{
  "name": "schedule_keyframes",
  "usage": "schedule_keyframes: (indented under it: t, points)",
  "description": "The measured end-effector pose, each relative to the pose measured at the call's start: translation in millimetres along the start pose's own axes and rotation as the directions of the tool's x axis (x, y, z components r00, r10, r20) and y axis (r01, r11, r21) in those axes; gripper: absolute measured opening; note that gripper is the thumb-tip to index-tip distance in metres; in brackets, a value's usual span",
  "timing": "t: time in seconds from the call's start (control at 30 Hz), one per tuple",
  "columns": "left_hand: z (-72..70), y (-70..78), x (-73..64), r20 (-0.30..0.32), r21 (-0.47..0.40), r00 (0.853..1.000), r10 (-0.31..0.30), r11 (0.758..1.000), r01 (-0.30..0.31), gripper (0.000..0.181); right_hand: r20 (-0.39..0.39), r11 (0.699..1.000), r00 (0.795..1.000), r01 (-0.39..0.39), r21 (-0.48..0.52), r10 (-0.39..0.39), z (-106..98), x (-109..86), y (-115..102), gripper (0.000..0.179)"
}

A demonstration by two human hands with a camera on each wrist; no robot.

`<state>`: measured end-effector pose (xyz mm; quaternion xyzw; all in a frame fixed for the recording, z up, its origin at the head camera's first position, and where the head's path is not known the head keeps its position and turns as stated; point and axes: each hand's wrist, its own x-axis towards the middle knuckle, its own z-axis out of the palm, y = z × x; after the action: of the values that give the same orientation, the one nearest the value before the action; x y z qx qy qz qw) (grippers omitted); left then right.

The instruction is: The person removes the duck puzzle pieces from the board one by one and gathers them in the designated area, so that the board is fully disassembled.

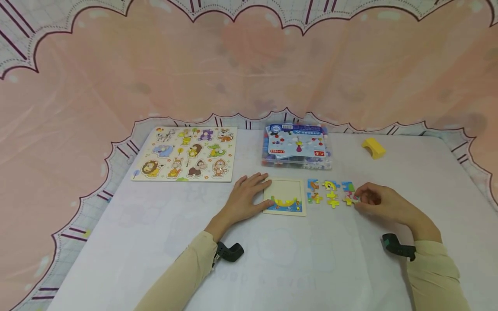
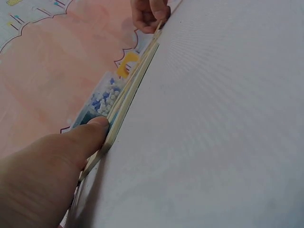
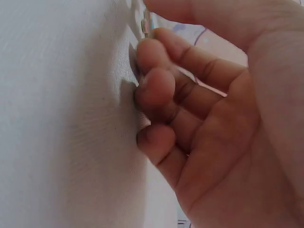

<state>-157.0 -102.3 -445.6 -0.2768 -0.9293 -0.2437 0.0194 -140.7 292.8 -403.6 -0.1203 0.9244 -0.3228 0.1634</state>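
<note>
A small wooden puzzle tray [image 1: 285, 214] lies on the table, a few blue and yellow pieces set along its lower part. My left hand [image 1: 247, 196] lies at its left side with fingers spread; in the left wrist view the thumb [image 2: 92, 135] rests on the tray's edge. To the right of the tray, several loose jigsaw pieces [image 1: 332, 200] lie in two rows. My right hand [image 1: 383, 202] is at the right end of them, thumb and index finger pinching the edge of a pink and yellow puzzle piece [image 1: 349, 199]. Its other fingers curl against the tabletop in the right wrist view.
A larger animal puzzle board [image 1: 183, 162] lies at the back left. Behind the tray sits a clear plastic box [image 1: 297, 147] with a printed label and small parts. A yellow arch block [image 1: 373, 148] stands at the back right, near the patterned cloth [image 1: 249, 65].
</note>
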Motion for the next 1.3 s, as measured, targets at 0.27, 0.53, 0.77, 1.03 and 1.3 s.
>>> schedule_keyframes:
  t: [0.27,0.53,0.77,1.03,1.3]
  points:
    - [-0.7,0.4,-0.1,0.002,0.003,1.0,0.005,1.0,-0.005,0.062,0.009,1.0,1.0,-0.009,0.001,0.009,0.5,0.4,2.7,0.032]
    - [-1.3,0.5,0.5,0.006,0.005,1.0,0.006,1.0,-0.006,0.062,-0.006,1.0,1.0,0.008,0.002,-0.008,1.8,0.9,3.0,0.032]
    - [-1.0,1.0,0.1,0.001,0.003,1.0,0.007,1.0,-0.007,0.063,-0.028,1.0,0.999,0.027,0.006,-0.027,2.1,0.3,3.9,0.035]
    - [-0.5,1.1,0.1,-0.002,-0.004,1.0,0.004,1.0,-0.004,0.062,-0.088,0.997,0.993,0.07,-0.033,-0.073,8.0,4.1,-5.1,0.019]
    - [-1.2,1.1,-0.4,0.003,0.0,1.0,-0.006,1.0,0.006,0.062,-0.075,0.985,0.982,0.17,-0.03,-0.172,22.8,15.4,-21.1,0.013]
